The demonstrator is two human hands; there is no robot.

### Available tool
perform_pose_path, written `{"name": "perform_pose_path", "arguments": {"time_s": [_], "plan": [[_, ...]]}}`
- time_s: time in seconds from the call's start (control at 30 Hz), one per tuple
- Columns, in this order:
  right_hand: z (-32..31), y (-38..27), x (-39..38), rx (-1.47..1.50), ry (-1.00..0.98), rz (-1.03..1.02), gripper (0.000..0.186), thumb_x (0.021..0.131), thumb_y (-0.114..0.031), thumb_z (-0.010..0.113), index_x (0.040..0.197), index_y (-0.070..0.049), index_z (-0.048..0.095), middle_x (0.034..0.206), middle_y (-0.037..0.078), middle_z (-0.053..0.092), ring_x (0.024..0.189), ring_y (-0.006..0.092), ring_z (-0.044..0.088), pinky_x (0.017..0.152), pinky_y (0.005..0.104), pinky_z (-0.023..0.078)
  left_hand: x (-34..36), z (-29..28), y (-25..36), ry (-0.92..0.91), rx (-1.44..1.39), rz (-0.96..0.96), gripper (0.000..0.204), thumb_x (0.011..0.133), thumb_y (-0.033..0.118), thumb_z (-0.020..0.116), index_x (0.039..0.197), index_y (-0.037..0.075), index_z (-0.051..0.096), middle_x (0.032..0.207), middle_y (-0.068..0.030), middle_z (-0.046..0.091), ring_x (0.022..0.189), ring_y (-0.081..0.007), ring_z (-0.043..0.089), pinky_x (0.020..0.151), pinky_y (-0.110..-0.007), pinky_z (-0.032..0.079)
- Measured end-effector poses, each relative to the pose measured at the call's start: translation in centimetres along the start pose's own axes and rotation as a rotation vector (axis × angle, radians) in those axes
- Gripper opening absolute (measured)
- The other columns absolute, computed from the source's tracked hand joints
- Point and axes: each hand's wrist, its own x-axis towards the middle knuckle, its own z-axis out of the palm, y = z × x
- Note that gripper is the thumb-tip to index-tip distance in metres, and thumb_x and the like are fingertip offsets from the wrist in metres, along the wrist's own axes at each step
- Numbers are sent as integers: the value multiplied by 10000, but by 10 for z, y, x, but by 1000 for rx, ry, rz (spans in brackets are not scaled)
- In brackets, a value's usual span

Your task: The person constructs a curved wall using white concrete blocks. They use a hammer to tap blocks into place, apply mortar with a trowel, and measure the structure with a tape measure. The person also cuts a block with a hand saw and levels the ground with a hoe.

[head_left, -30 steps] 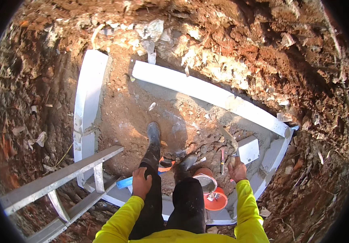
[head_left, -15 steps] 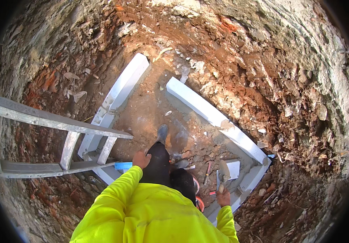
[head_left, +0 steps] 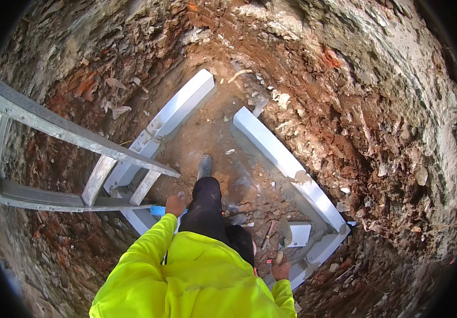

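Note:
My right hand (head_left: 280,269) is closed round the light handle of a trowel (head_left: 286,233). Its mortar-smeared blade points away from me, beside a loose white block (head_left: 298,235) on the ground. Beside my left thigh, my left hand (head_left: 175,204) has its fingers curled in, and I see nothing in them. Close to that hand lies a blue flat object (head_left: 158,210), partly covered by my arm. White block rows run along both sides of the pit: one row (head_left: 181,106) at left and another (head_left: 271,143) at right, which turns a corner near me.
An aluminium ladder (head_left: 80,135) leans in from the left, its end near my left hand. Rough earth walls (head_left: 356,122) rise around the pit. A red-handled tool (head_left: 269,233) lies on the muddy floor (head_left: 191,138), where my boot (head_left: 204,165) stands.
My left hand has come off my thigh and moved slightly left. My right hand has shifted left and nearer to me with the trowel, and its blade has turned. The whole view has also shifted.

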Motion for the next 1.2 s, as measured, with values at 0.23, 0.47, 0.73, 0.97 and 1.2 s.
{"name": "perform_pose_path", "arguments": {"time_s": [0.23,0.47,0.73,0.97,1.2], "plan": [[94,-107,59,33,-198,-137,347,875,-184,669,1126,8,524,879,158,643,750,307,654,683,402,522,100,43,27,137,-301,203,368,829,195,660,1134,-10,663,1080,-252,663,1010,-403,642,899,-461,504],[356,-257,261,296,-351,-133,381,908,-166,607,1229,-8,475,928,135,599,761,239,605,666,371,490,226,96,12,126,-546,-116,319,842,113,635,1119,-44,652,1090,-230,662,1036,-345,655,889,-397,515],[537,-399,565,187,79,-242,425,874,-181,611,1149,92,438,947,353,613,901,533,605,782,532,489,291,133,-55,-15,-764,-509,302,905,89,603,1187,-18,622,1123,-169,665,1087,-261,651,902,-356,523],[583,-403,622,-63,-97,-282,426,857,-217,634,1132,42,436,877,347,633,855,522,625,767,563,501,318,122,-49,-250,-796,-566,331,936,64,582,1258,-12,579,1185,-168,653,1124,-260,642,952,-378,518],[538,-399,692,-20,88,-221,498,865,-180,627,1255,19,389,908,323,649,870,516,636,770,552,504,343,110,-22,-408,-828,-642,334,944,41,550,1261,-64,567,1218,-196,637,1155,-247,621,1006,-359,479]]}}
